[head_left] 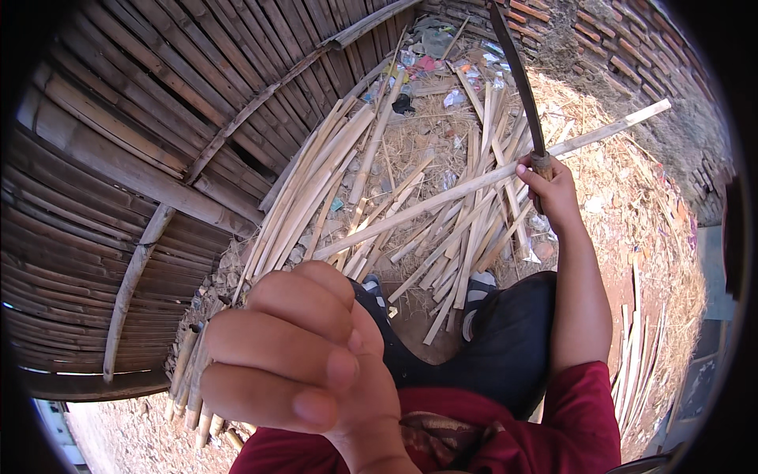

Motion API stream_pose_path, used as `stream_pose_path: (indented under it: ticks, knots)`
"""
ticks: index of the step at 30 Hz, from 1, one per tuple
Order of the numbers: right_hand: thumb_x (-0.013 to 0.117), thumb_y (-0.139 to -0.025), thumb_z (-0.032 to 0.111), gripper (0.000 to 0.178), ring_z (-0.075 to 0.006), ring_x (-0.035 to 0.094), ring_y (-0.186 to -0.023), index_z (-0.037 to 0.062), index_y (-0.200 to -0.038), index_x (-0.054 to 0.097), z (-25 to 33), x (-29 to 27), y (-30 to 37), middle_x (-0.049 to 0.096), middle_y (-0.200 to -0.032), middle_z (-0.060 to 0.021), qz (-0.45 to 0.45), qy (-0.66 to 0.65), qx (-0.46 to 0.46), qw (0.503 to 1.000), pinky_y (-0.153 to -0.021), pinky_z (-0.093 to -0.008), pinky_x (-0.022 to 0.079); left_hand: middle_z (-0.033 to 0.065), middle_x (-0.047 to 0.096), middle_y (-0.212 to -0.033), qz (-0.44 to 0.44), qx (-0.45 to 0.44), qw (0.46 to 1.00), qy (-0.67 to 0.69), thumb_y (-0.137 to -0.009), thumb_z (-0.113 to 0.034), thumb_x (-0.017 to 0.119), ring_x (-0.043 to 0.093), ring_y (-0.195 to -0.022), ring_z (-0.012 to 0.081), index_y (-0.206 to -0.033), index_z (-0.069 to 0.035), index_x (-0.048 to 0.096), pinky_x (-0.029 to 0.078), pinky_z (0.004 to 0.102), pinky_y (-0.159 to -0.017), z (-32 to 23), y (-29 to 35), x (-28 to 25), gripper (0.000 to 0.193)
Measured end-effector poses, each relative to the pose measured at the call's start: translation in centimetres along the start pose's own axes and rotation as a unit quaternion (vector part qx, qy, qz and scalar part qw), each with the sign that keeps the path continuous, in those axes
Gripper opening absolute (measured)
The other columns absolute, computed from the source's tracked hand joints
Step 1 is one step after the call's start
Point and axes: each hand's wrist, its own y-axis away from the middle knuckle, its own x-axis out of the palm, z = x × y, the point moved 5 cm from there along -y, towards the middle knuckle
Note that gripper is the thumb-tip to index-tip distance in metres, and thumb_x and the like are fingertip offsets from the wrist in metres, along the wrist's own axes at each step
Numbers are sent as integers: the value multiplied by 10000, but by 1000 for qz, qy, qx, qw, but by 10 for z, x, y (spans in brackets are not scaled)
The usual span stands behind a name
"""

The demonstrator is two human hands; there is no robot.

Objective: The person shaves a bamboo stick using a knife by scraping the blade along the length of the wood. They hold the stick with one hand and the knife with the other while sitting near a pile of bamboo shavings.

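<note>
At far left I see a woven bamboo wall curving along the yard, with short bamboo poles lying at its foot. My left hand fills the lower centre, close to the lens, its fingers curled inward into a loose fist; whether it holds anything I cannot tell. Behind it, split bamboo slats are heaped on the straw-strewn ground, and one long strip runs diagonally from just above my knuckles up toward the brick wall. My two sandalled feet rest among the slats. Further right, my right hand has its grip closed around the wooden handle of a long curved knife, blade pointing upward, the hand lying against the long strip. More slats lie at far right.
</note>
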Motion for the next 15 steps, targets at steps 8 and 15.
stream_pose_path:
  ticks: [8,15]
  knots:
    - [856,-874,280,337,-97,572,-622,33,-1081,757,3,1,2,704,-820,-20,3,8,-4,1000,-575,-262,452,-4,487,-1050,119,-16,992,-37,-710,-690,910,443,-830,142,-1165,-150,577,351,286,-693,-1,5,-5,780]
    - [859,-885,225,285,-68,543,-620,50,-1069,731,-1,1,1,633,-777,20,9,-6,4,1000,-558,-239,409,-3,519,-931,17,-21,1000,-14,-722,-343,991,470,-732,163,-971,-159,539,329,302,-597,2,5,9,548]
